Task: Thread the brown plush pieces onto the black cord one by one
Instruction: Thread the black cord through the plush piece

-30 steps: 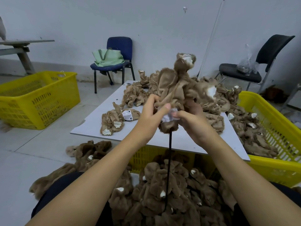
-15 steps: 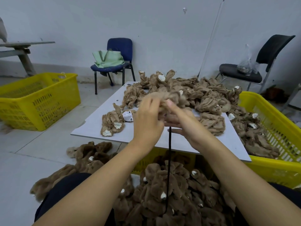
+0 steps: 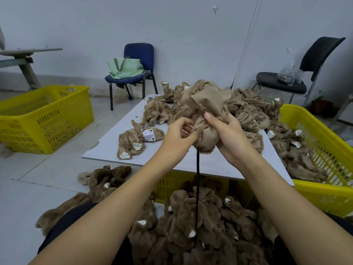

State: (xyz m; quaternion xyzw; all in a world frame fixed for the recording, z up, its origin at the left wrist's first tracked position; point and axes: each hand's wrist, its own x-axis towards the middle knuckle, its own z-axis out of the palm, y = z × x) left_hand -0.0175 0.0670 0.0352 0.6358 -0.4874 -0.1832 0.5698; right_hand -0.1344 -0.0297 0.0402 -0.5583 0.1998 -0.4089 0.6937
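Right hand (image 3: 227, 134) grips a brown plush piece (image 3: 205, 106); left hand (image 3: 178, 139) pinches its lower edge, directly above the black cord (image 3: 197, 178) hanging straight down.

We hold both bare forearms stretched forward and angled inward, so our hands meet in front of us. Our left hand (image 3: 176, 137) has its fingers curled in a pinch. Our right hand (image 3: 228, 139) grips with fingers wrapped, thumb pointing up.

The black cord (image 3: 197, 180) top end seems hidden inside the plush piece (image 3: 204, 104).
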